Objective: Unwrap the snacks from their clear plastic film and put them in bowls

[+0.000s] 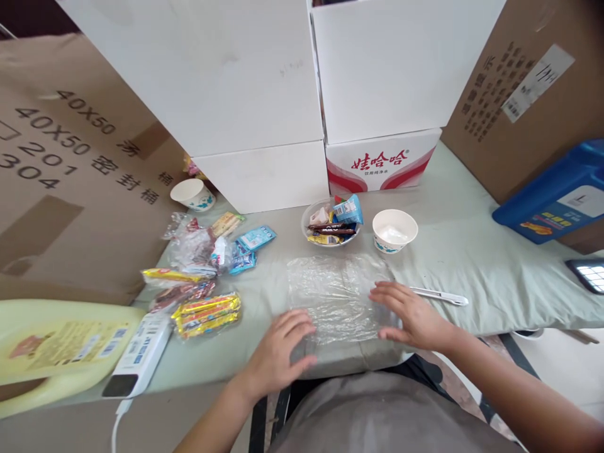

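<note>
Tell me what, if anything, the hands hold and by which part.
Nothing appears held: the left hand and right hand are open, at opposite sides of the clear plastic sheet.

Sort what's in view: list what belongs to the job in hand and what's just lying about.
Seems part of the job:
- clear plastic sheet, with the left hand and right hand at its edges

Untouched, apparently just lying about:
- bowl of wrapped snacks
- paper cup beside it
- white-handled tool
- yellow jug
- blue jug
</note>
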Available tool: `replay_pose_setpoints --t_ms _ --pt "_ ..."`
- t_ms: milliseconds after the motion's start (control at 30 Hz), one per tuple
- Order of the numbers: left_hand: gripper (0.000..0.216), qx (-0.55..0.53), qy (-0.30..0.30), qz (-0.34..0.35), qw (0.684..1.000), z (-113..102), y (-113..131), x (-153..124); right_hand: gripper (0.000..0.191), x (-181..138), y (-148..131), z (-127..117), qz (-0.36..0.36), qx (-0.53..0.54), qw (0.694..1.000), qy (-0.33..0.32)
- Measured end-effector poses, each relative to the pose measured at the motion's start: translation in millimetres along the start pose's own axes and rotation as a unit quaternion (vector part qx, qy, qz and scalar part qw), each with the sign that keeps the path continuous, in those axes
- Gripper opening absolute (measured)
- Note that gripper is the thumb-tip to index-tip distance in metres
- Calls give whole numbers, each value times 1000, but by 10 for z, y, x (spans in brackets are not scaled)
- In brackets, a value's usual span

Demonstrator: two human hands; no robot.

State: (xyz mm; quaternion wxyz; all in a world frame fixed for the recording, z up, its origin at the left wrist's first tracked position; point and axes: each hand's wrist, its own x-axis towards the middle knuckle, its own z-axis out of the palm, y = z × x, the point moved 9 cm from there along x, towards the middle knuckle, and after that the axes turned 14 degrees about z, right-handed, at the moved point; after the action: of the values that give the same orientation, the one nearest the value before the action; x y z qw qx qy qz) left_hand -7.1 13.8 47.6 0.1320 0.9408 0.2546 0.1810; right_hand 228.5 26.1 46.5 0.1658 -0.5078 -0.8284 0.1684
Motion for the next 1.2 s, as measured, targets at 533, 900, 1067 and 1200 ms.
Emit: replay_pose_setpoints --t_ms 533,900,1067,1200 --pt "11 -148 81 -219 961 -118 -424 9 18 -72 287 -71 181 90 978 44" --pt "17 -55 256 -204 944 -33 -806 74 21 153 583 -10 261 61 956 117" --pt "33 -190 319 -258 892 -29 -896 -26 22 119 569 -135 244 117 947 172" --pt "39 -289 335 -300 845 108 -986 -81 25 124 644 -80 271 152 934 177"
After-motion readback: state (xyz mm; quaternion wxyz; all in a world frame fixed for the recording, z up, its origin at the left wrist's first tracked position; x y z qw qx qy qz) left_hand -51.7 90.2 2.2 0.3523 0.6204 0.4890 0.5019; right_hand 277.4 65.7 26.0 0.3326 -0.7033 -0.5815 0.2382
